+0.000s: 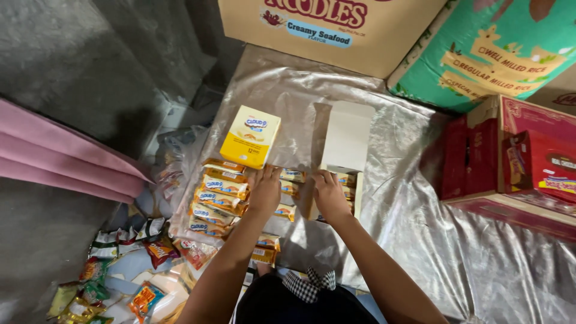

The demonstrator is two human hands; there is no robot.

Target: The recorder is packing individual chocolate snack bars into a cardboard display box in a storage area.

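Left hand (pixel 264 191) lies flat, fingers spread, on the row of yellow snack bars (pixel 219 198) laid out on the plastic sheet (pixel 420 240). Right hand (pixel 329 193) reaches open into the white box (pixel 348 141), a few bars inside; yellow box (pixel 250 135) stands behind.

a yellow snack box (pixel 250 136) stands above rows of yellow and white wrapped bars (pixel 219 195), beside an open white-lidded box (pixel 347 138) holding more bars. a tan carton (pixel 336 30), a green sack (pixel 492 54) and red cartons (pixel 516 156) line the top and right, with loose colourful snack packets (pixel 120 276) lower left.
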